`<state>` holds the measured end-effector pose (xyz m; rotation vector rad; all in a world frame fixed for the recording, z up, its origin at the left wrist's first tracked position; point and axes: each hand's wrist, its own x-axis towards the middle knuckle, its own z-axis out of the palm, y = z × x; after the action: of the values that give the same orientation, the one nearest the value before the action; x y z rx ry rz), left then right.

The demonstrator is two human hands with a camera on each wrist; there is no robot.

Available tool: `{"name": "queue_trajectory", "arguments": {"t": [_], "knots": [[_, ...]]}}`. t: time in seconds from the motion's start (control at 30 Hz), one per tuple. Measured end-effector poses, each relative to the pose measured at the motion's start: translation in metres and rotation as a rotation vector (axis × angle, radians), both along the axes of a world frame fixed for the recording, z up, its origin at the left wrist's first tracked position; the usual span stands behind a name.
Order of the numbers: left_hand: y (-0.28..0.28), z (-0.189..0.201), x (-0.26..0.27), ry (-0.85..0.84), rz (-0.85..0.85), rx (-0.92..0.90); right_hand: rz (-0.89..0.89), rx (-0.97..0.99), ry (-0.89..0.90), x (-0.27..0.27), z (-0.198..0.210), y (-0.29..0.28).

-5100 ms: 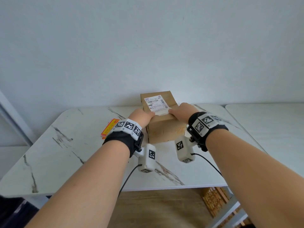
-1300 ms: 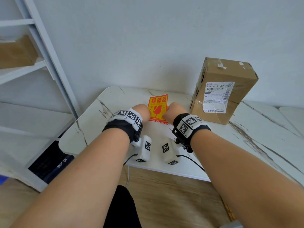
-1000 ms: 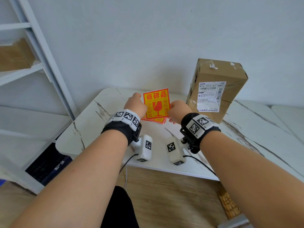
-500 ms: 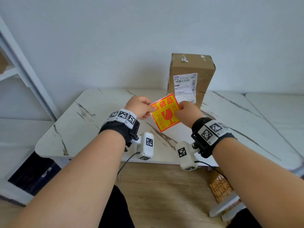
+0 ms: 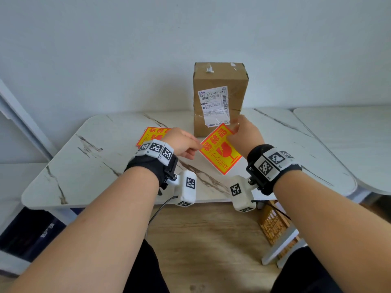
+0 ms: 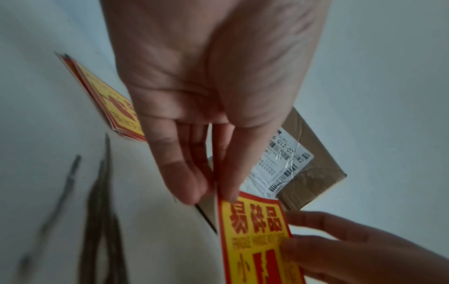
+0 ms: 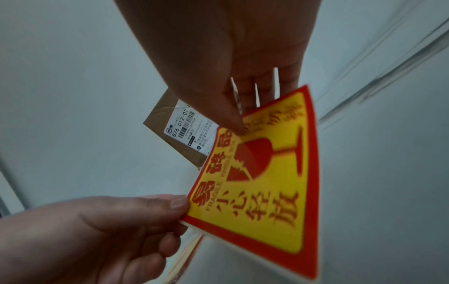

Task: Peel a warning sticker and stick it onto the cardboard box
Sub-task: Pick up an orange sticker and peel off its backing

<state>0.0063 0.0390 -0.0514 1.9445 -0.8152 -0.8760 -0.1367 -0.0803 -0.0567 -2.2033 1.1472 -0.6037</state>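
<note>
A yellow and red warning sticker (image 5: 220, 151) hangs tilted above the table, held between both hands. My left hand (image 5: 186, 143) pinches its left corner between thumb and fingers (image 6: 192, 184). My right hand (image 5: 243, 134) pinches its upper right edge, thumb on the printed face (image 7: 233, 119). The sticker (image 7: 262, 182) still shows a white backing along its lower edge. The cardboard box (image 5: 220, 96) stands upright behind the hands, near the wall, with a white shipping label (image 5: 214, 105) on its front face. The box (image 6: 313, 169) also shows past my left fingers.
A stack of more warning stickers (image 5: 152, 134) lies on the marble table (image 5: 88, 166) left of my left hand. A second white table (image 5: 349, 134) adjoins on the right. A metal shelf upright (image 5: 21, 121) stands at far left. Wooden floor lies below.
Both hands lifted one sticker off the stack and carried it right, in front of the box. The sticker has tilted further and the box now stands upright at the back.
</note>
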Motion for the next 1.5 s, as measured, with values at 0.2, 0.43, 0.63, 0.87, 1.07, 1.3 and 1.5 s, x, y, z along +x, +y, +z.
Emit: {"name": "queue_trajectory", "arguments": {"t": [0.2, 0.43, 0.63, 0.87, 1.07, 1.3, 1.5], "knots": [[-0.001, -0.006, -0.009, 0.132, 0.095, 0.023, 0.062, -0.086, 0.018, -0.001, -0.008, 0.005], [-0.003, -0.011, -0.012, 0.17, 0.098, -0.007, 0.194, -0.011, 0.054, 0.0, -0.019, 0.014], [-0.001, -0.012, -0.012, 0.252, 0.07, -0.005, 0.263, 0.013, 0.101, 0.0, -0.021, 0.013], [-0.003, -0.011, -0.012, 0.231, 0.008, -0.014, 0.285, 0.032, 0.066, 0.003, -0.021, 0.012], [-0.008, -0.014, -0.01, 0.164, -0.031, -0.047, 0.296, 0.032, 0.038, 0.002, -0.02, 0.012], [-0.014, -0.016, -0.006, -0.001, -0.108, -0.005, 0.297, 0.037, 0.038, 0.001, -0.017, 0.012], [-0.015, -0.013, -0.009, -0.193, -0.138, 0.054, 0.296, 0.057, 0.039, 0.001, -0.015, 0.013]]}}
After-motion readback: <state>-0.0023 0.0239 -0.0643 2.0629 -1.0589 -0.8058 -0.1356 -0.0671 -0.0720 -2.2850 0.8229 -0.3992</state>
